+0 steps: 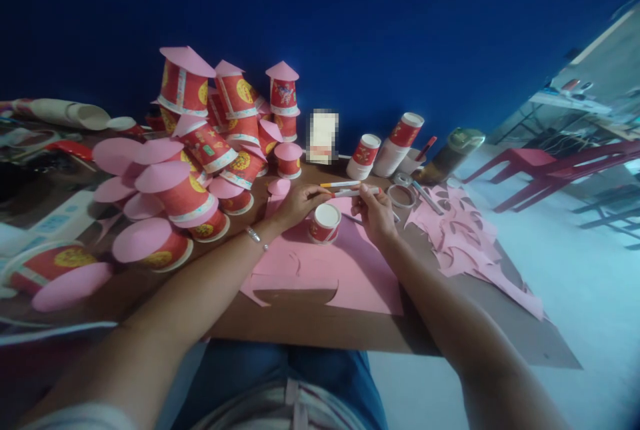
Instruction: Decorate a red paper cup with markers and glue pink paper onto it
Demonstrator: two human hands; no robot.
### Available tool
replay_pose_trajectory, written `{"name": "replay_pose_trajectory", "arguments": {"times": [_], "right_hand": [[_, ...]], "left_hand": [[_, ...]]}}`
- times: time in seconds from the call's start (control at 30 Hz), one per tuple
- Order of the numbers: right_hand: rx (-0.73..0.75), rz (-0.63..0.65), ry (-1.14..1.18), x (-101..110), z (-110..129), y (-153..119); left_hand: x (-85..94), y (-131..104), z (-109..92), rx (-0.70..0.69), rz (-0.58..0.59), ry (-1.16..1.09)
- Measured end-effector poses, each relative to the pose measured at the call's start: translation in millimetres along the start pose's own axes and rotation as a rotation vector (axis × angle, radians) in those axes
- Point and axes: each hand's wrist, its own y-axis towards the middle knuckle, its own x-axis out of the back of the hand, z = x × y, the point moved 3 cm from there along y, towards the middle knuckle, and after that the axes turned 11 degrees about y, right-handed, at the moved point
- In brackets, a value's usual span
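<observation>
My right hand [375, 213] is closed around a white-and-red marker [350, 194], which lies level between my hands. The fingertips of my left hand [301, 205] pinch at the marker's left end; whether they hold its cap I cannot make out. A white-and-orange marker [340, 184] shows just behind it; whether a hand touches that one is unclear. Below my hands, a red paper cup [325, 223] with its pale round base up stands on a pink paper sheet [320, 263] with pieces cut out of it.
Red cups with pink paper cone tops [185, 83] are piled at the left. Stacked cups [400, 140], a tape roll [401, 196] and a dark bottle [453, 153] are at the right, near pink paper scraps [460, 233]. A blue wall [320, 30] rises behind the table [300, 333].
</observation>
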Motion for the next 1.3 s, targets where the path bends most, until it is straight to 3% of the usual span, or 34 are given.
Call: {"name": "replay_pose_trajectory", "arguments": {"times": [0.17,0.53,0.7,0.8,0.93,1.03,1.3], "right_hand": [[0.022,0.024,-0.007,-3,3,-1],[0.079,-0.056,0.008,-11,6,-4],[0.055,-0.016,-0.04,-12,5,-2],[-0.04,0.028,-0.093,-9,-4,1],[-0.165,0.046,-0.195,0,-19,0],[-0.164,0.068,-0.152,-1,-24,-3],[-0.069,-0.002,-0.057,-6,-13,0]], "left_hand": [[4.9,2,-4,-0.009,0.023,0.011],[11.2,2,-19,-0.024,0.006,0.066],[10.1,3,-6,0.006,0.017,0.042],[11.5,1,7,-0.009,0.007,0.074],[8.9,-1,17,-0.088,0.153,0.164],[6.6,-1,17,-0.096,0.265,0.178],[0.5,3,4,-0.119,0.23,0.146]]}}
